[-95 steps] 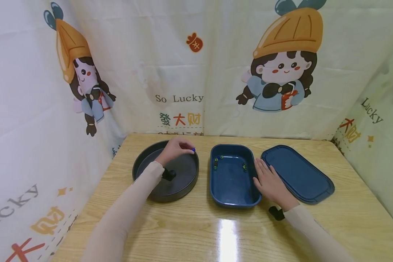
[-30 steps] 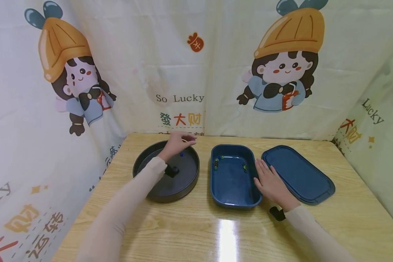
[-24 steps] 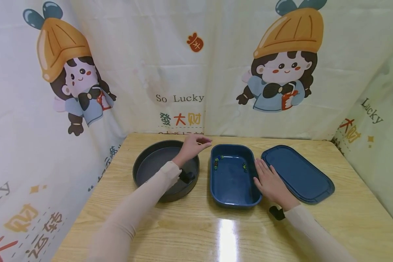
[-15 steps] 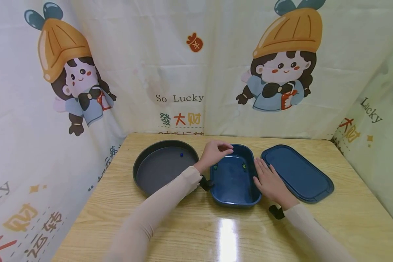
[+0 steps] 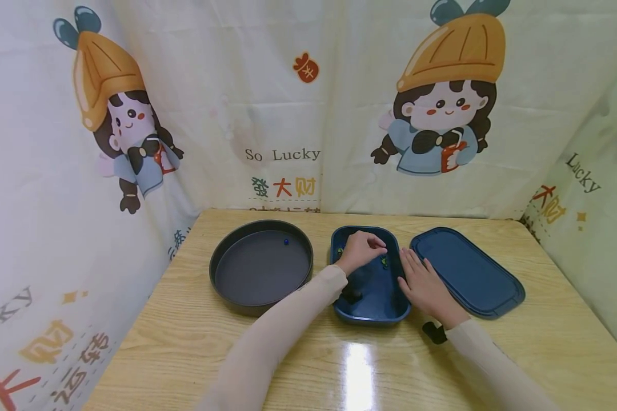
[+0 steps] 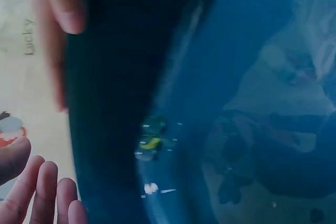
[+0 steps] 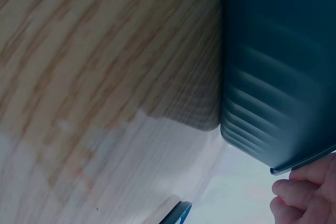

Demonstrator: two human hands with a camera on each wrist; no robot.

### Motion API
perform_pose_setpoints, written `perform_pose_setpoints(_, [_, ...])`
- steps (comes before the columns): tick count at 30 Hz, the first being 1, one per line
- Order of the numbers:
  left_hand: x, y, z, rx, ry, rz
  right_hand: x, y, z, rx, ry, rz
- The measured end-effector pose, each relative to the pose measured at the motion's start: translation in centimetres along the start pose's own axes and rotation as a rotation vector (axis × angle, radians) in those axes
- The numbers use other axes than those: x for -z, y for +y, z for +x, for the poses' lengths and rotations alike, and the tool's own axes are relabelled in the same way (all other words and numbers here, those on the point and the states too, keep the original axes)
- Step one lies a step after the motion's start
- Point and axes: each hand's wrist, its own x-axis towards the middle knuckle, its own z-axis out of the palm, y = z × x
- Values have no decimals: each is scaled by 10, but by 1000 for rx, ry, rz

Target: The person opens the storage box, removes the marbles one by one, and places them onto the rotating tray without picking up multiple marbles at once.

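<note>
My left hand (image 5: pixel 361 251) hovers over the blue box (image 5: pixel 375 299), its fingers bent and nothing between thumb and fingertips. In the left wrist view the fingers (image 6: pixel 44 192) stand apart from the thumb. Small green and yellow marbles (image 5: pixel 384 262) lie near the right wall of the box; others show at its left wall, partly covered by the hand. With straight fingers, my right hand (image 5: pixel 425 288) rests against the right rim of the box, as the right wrist view also shows at the fingers (image 7: pixel 307 190). One blue marble (image 5: pixel 286 242) sits in the round dark pan (image 5: pixel 257 268).
To the right of the box a flat blue lid (image 5: pixel 468 274) lies on the wooden table (image 5: pixel 308 354). A printed cloth (image 5: pixel 349 114) hangs behind the table and along both sides.
Earlier my left hand pinched a blue marble above the pan; the marble now lies in the pan. That hand has swung right, over the box. My right hand has stayed put.
</note>
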Motion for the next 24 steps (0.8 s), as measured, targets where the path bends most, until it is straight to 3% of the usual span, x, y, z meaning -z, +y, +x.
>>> perform_pose_setpoints(7, [-15, -6, 6, 31, -24, 23, -1, 1, 1, 0, -1, -8])
perform_pose_setpoints(18, [-31, -19, 15, 5, -103, 213, -2, 0, 1, 3, 4, -1])
perform_pose_setpoints(24, [-33, -23, 18, 37, -118, 272, -1, -1, 0, 0, 3, -15])
